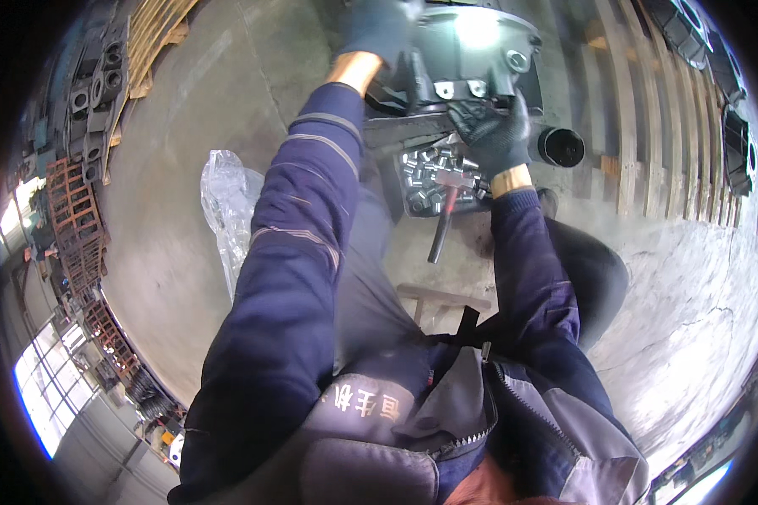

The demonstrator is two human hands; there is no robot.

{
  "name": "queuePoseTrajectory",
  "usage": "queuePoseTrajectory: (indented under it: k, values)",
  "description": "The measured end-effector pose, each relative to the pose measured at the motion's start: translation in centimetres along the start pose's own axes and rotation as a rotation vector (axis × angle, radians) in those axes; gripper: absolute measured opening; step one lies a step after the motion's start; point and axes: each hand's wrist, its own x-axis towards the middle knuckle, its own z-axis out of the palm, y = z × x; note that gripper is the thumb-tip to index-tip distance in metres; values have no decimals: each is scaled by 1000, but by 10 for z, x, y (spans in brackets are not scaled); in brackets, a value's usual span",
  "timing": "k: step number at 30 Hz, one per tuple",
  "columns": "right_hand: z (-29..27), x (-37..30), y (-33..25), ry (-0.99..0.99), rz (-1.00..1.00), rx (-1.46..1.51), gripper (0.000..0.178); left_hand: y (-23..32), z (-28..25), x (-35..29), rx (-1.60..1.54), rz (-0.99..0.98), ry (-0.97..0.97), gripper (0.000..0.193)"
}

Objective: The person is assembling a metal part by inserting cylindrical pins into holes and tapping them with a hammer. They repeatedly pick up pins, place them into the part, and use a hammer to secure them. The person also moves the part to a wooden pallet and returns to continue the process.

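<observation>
A large grey-green metal housing (467, 50) lies at the far middle, with lugs and a round boss along its near side. My left hand (375, 34), in a dark glove, is at the housing's far left corner; its fingers are smeared and partly cut off. On the near edge my right hand (493, 139), in a dark glove, is closed, thumb up beside the boss. Below it sits a tray of several small shiny metal bushings (424, 172). Across that tray lies a hammer (446, 210) with a red and black handle, its head on the bushings.
A black round can (562, 147) stands right of my right hand. Clear plastic film (227, 202) lies on the floor at left. Wooden pallets (627, 109) line the right side, with dark castings (737, 143) beyond. More metal parts (101, 93) stand at far left.
</observation>
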Motion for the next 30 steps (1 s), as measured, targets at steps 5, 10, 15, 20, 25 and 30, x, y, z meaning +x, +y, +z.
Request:
queuePoseTrajectory:
  k: [5,10,15,20,25,30]
  values:
    - [-49,9,0,-99,126,-310,79,-60,4,-9,128,-173,133,70]
    - [-140,3,-15,287,60,-695,39,-66,14,-5,183,-118,138,68]
    - [-206,-30,0,632,-95,-1926,33,-51,0,-6,244,-87,87,66]
    - [-218,-29,20,547,-121,-2110,37,-51,-3,-12,113,-141,173,65]
    - [-218,-8,34,349,-156,-2306,28,-47,-6,-13,124,-115,186,56]
    - [-219,12,41,320,-88,-2441,24,-30,-25,-19,227,-168,20,66]
